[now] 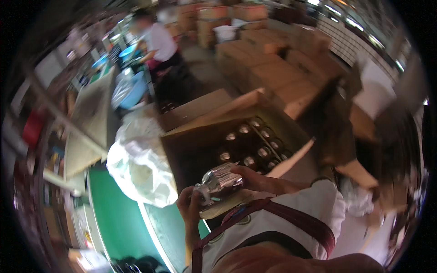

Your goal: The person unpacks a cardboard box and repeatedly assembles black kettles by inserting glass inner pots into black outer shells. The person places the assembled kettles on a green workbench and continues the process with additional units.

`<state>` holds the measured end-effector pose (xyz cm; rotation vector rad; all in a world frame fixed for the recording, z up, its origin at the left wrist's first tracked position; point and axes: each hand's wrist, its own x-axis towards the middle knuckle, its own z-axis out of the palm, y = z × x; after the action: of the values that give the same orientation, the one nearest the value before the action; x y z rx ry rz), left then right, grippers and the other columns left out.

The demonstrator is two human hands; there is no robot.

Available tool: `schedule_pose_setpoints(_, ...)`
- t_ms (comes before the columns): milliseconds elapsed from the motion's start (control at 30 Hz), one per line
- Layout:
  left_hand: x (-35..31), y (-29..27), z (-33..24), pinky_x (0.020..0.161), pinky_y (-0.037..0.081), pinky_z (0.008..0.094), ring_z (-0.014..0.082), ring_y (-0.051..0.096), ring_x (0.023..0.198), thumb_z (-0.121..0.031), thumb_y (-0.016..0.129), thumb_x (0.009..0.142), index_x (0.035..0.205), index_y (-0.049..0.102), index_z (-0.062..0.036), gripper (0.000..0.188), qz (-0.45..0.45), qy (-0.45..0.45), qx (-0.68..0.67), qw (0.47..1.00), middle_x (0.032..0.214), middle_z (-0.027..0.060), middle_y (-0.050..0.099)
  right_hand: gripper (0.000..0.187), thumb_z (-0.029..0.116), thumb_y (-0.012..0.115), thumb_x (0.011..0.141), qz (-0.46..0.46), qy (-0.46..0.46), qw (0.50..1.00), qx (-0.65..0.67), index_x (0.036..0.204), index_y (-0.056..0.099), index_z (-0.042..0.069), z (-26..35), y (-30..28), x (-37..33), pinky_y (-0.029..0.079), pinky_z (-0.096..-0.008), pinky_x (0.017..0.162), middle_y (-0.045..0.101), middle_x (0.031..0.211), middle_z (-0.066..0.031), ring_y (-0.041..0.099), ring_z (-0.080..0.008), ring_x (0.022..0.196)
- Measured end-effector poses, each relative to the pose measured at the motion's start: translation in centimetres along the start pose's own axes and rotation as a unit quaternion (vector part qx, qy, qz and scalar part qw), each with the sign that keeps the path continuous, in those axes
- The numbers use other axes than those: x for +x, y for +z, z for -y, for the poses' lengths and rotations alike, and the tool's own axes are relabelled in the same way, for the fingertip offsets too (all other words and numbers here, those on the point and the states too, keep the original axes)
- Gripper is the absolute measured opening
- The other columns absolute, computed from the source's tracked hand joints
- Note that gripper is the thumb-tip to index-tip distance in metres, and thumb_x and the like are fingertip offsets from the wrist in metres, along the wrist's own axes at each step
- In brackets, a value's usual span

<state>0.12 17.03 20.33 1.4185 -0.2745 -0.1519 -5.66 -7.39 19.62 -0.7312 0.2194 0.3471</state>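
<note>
Between my two hands lies a shiny, silvery bottle-shaped vessel (222, 178), tilted, with its narrower, flanged end toward the left. My left hand (188, 203) is closed around that narrow end. At the wider end, the fingers of my right hand (249, 177) grip the body. Just beyond the vessel stands an open cardboard box (205, 125) with its flaps up. Inside it, several upright pieces with shiny round tops (249, 161) stand close together toward the right, and a thin divider runs between some of them. The left part of the box interior is dark.
A translucent white plastic bag (141, 168) sits left of the box, above a green work surface (114, 218). Stacked cardboard cartons (273, 75) fill the far right. A co-worker (159, 43) sits at the far left by a long bench (91, 111) with a blue bag (131, 88).
</note>
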Motion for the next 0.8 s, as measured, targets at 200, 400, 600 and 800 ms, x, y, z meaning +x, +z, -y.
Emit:
schedule_pose_setpoints(200, 0.7, 1.9, 3.9, 0.062, 0.043, 0.0202, 0.0057, 0.052, 0.069, -0.007, 0.062, 0.091, 0.095, 0.060, -0.0029, 0.006, 0.098, 0.155, -0.039, 0.982, 0.080, -0.0012, 0.057, 0.043, 0.031, 0.050, 0.102, -0.128, -0.144, 0.969, -0.152, 0.133, 0.055, 0.003, -6.0, -12.3, -1.7, 0.038, -0.0387, 0.109, 0.057, 0.136, -0.0072, 0.051, -0.0211, 0.125)
schedule_pose_setpoints(400, 0.5, 4.0, 2.5, 0.064, 0.042, 0.0213, 0.0073, 0.052, 0.073, -0.003, 0.067, 0.084, 0.097, 0.059, -0.0032, 0.015, 0.174, 0.094, -0.042, 0.979, 0.082, 0.0005, 0.057, 0.069, 0.049, 0.047, 0.101, -0.088, -0.091, 0.989, -0.080, 0.151, 0.031, 0.005, -8.3, -13.0, -5.5, 0.030, -0.0411, 0.116, 0.043, 0.147, -0.0137, 0.038, -0.0249, 0.136)
schedule_pose_setpoints(600, -1.1, -0.3, 0.4, 0.062, 0.042, 0.0260, 0.0158, 0.054, 0.073, -0.004, 0.074, 0.073, 0.089, 0.065, -0.0009, 0.019, 0.049, 0.248, 0.055, 0.966, 0.079, 0.0060, 0.057, 0.057, 0.042, 0.048, 0.102, -0.062, -0.037, 0.964, -0.255, 0.143, 0.042, 0.003, -1.7, -0.2, -5.6, 0.042, -0.0438, 0.107, 0.056, 0.135, -0.0130, 0.054, -0.0259, 0.121)
schedule_pose_setpoints(800, -5.4, -0.9, -3.7, 0.061, 0.043, 0.0275, 0.0179, 0.055, 0.074, 0.002, 0.070, 0.070, 0.099, 0.077, -0.0014, 0.031, -0.022, 0.157, 0.096, 0.983, 0.085, 0.0068, 0.057, 0.057, 0.026, 0.060, 0.097, 0.073, -0.074, 0.947, -0.304, 0.146, 0.039, 0.006, 0.8, 3.0, -3.2, 0.049, -0.0409, 0.103, 0.058, 0.131, -0.0137, 0.055, -0.0255, 0.124)
